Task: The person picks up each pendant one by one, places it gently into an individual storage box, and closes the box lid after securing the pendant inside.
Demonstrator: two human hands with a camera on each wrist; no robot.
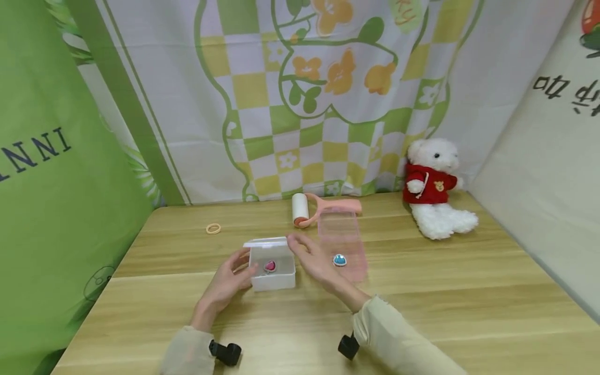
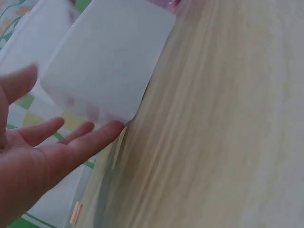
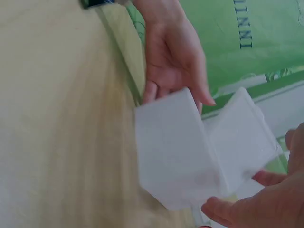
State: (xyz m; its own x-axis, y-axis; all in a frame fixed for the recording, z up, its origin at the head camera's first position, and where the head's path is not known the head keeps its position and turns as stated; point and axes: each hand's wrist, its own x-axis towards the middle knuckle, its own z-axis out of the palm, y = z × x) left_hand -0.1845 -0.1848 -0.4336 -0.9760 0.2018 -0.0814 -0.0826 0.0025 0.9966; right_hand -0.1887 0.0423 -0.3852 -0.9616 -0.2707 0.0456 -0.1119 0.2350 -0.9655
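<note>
White box [image 1: 273, 266] sits at centre frame on the wooden table [image 1: 469, 302], lid up, a pink gem [image 1: 270, 266] inside. At far left the green cloth [image 1: 42, 208] reads "NNI". The left hand [image 1: 230, 278] flanks the box's left wall with fingers straight and loose. The right hand [image 1: 315, 263] spreads wide at its lid edge, holding nothing. Right of that lies a blue gem [image 1: 339, 260] on a pink tray [image 1: 341, 240]; open tabletop stretches out to the right.

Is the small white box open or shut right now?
Open. The white box has its lid tipped up at the back, and a pink heart-shaped piece shows inside.
</note>
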